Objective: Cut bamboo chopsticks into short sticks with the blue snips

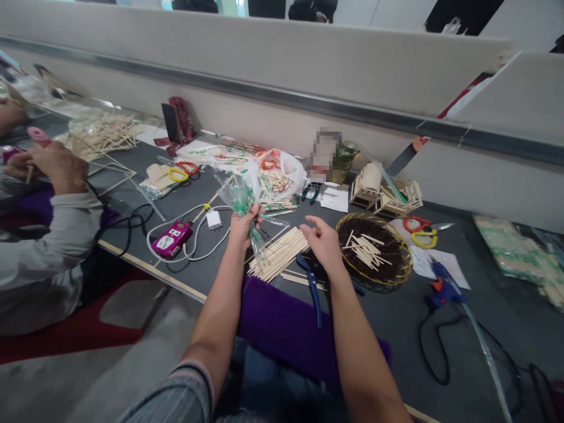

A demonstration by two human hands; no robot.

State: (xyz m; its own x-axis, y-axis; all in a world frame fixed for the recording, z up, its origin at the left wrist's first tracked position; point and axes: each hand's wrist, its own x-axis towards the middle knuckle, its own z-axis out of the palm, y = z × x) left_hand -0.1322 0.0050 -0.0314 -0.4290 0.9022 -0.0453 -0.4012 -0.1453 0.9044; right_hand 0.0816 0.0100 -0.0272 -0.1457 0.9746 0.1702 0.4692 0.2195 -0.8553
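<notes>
My left hand (247, 224) is closed around a bunch of clear plastic wrappers (240, 197) with green print. Their loose ends stick out above and below the fist. My right hand (321, 238) hovers with thumb and fingers apart and nothing in it. Between the two hands lies a pile of thin wooden sticks (278, 254), with a few loose ones at its near side. Blue-handled pliers (314, 288) lie below my right hand, partly hidden by the wrist. A purple cloth (282, 320) hangs over the table edge at my lap.
A basket (408, 267) with short sticks stands on the right, near scissors (420, 232) and a blue glue gun (443, 288) with its cord. A purple power socket (171, 239) with a white cable is at left. A co-worker's hand (66, 167) works further left.
</notes>
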